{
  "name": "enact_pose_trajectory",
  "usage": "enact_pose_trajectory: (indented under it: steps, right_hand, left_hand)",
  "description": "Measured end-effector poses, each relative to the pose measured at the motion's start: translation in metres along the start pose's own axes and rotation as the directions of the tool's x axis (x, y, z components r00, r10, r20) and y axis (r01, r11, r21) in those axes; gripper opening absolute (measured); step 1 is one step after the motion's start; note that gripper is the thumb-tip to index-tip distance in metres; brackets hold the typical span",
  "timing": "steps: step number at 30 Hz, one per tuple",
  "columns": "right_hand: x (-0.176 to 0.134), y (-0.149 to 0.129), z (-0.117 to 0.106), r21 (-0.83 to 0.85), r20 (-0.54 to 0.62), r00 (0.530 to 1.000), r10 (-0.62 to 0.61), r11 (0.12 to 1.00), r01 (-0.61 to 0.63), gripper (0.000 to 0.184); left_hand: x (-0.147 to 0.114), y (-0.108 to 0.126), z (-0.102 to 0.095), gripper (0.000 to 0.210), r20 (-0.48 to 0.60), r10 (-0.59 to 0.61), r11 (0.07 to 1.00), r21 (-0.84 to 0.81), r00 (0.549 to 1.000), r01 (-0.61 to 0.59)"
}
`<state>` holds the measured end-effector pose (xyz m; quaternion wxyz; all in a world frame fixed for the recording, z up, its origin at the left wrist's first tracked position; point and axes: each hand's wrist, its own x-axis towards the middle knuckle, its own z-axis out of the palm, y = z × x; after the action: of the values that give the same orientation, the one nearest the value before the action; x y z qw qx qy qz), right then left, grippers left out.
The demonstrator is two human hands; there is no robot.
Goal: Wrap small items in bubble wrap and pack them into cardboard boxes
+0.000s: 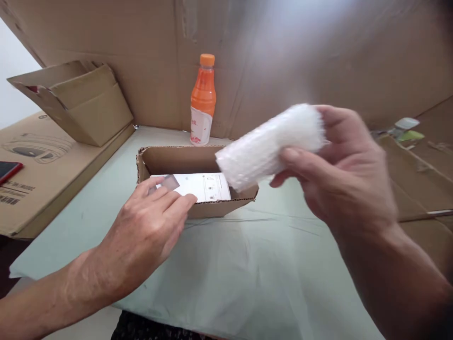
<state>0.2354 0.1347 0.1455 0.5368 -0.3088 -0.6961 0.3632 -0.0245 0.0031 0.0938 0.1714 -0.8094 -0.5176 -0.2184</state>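
Observation:
An open cardboard box (231,208) stands on the covered table, with a white printed box (194,182) inside it. My left hand (152,222) reaches over the near wall of the cardboard box, its fingers curled onto the left part of the white printed box. Their grip is partly hidden behind the knuckles. In my right hand (339,160) is a roll of bubble wrap (269,146), pinched near its right end. The roll tilts down to the left, its lower end above the right end of the cardboard box. Whether anything is wrapped inside cannot be seen.
An orange-capped bottle (203,101) stands behind the cardboard box. At left, an open carton (95,101) sits on a large flat carton (53,151), beside a red-edged phone (9,171). More cardboard (414,174) stands at right, and a tall cardboard wall (152,56) closes the back.

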Motion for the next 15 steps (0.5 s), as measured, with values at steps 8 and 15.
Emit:
enact_pose_trajectory:
  steps: [8, 15]
  right_hand:
    - [0.021, 0.008, 0.03, -0.493, 0.087, 0.983, -0.163, 0.85, 0.184, 0.041]
    - [0.033, 0.011, 0.028, -0.348, 0.001, 1.0, -0.012, 0.937, 0.012, 0.038]
  left_hand:
    - [0.054, -0.054, -0.013, 0.033, 0.33, 0.046, 0.887, -0.447, 0.943, 0.113]
    - [0.124, -0.061, 0.032, 0.045, 0.478, 0.251, 0.795, -0.598, 0.842, 0.103]
